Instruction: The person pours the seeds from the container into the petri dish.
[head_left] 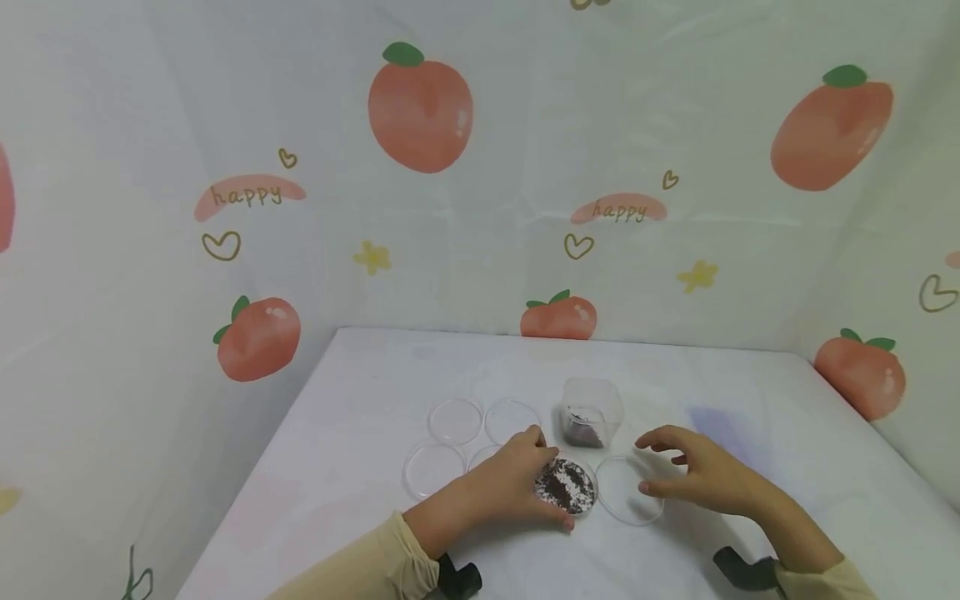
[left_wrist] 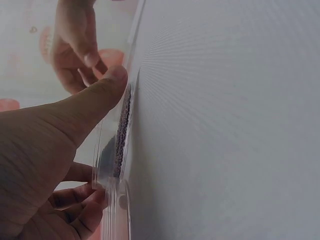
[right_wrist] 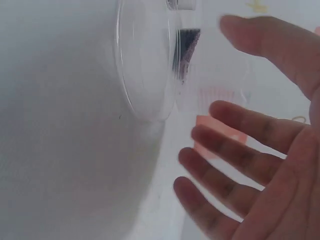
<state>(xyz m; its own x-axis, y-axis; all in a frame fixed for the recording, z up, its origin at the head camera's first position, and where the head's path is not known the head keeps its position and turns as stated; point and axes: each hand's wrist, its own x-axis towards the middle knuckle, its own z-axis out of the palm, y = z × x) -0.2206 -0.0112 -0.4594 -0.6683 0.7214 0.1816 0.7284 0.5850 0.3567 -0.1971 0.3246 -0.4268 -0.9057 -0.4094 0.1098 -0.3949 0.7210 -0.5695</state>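
Observation:
A round clear petri dish (head_left: pixel 567 490) with dark grains scattered over its bottom sits on the white table. My left hand (head_left: pixel 506 479) spans it from the left, thumb at the near rim and fingertips at the far rim; in the left wrist view the dish (left_wrist: pixel 120 135) shows edge-on between them. To the right lies a clear dish piece (head_left: pixel 630 521) with no grains in it. My right hand (head_left: pixel 708 475) hovers beside and partly over that piece, its fingers spread and holding nothing. The right wrist view shows the clear piece (right_wrist: pixel 145 65) left of the fingers.
Behind the dishes stands a clear square tub (head_left: pixel 600 400) with dark grains heaped inside. Several more clear dishes (head_left: pixel 454 419) lie left of and behind my left hand. A patterned cloth backdrop (head_left: pixel 480 250) rises along the table's far edge.

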